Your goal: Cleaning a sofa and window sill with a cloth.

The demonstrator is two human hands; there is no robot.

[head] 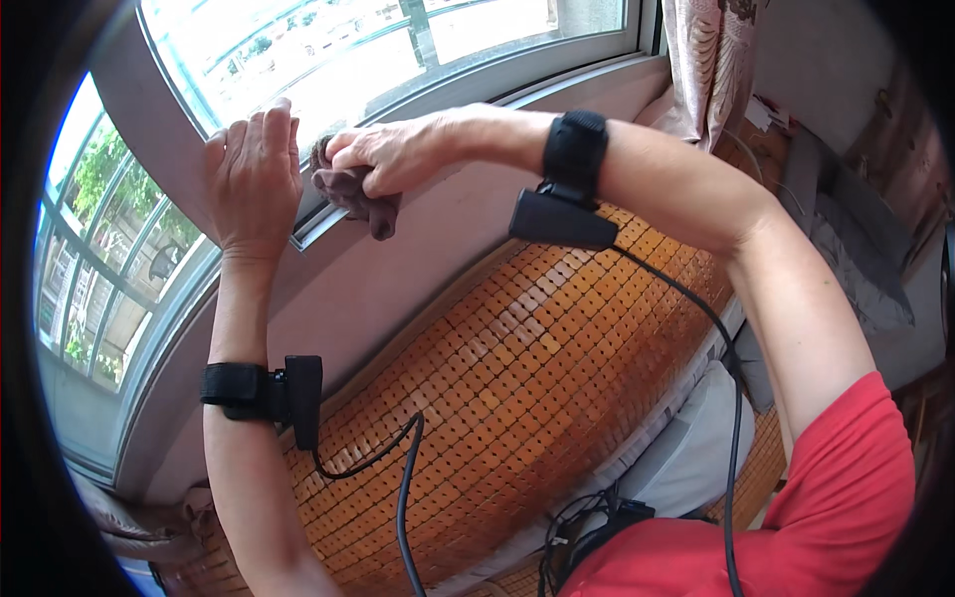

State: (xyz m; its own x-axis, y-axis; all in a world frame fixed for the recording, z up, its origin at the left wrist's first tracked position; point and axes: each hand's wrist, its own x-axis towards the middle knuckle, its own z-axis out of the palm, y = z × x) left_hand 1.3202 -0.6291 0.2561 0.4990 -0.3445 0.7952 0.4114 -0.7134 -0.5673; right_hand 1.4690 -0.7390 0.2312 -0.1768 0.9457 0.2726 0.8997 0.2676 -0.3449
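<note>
My right hand (403, 153) grips a bunched brown cloth (349, 192) at the lower corner of the sliding window. The cloth lies against the window's metal frame (455, 89), and part of it hangs over the inner sill edge. Beside it, my left hand (255, 175) is raised with the back of the hand towards me, over the edge where the pink wall pillar (160, 97) meets the window frame. Nothing shows in the left hand; its palm is hidden. Bright glass (321, 67) fills the opening behind both hands.
A bamboo-tile mat (477, 351) covers the seat below the window. Wrist straps carry black devices (563, 216), with cables (735, 418) trailing down. A patterned curtain (709, 67) hangs at right; a grey cushion (679, 440) lies near my body. Another window (112, 246) is at left.
</note>
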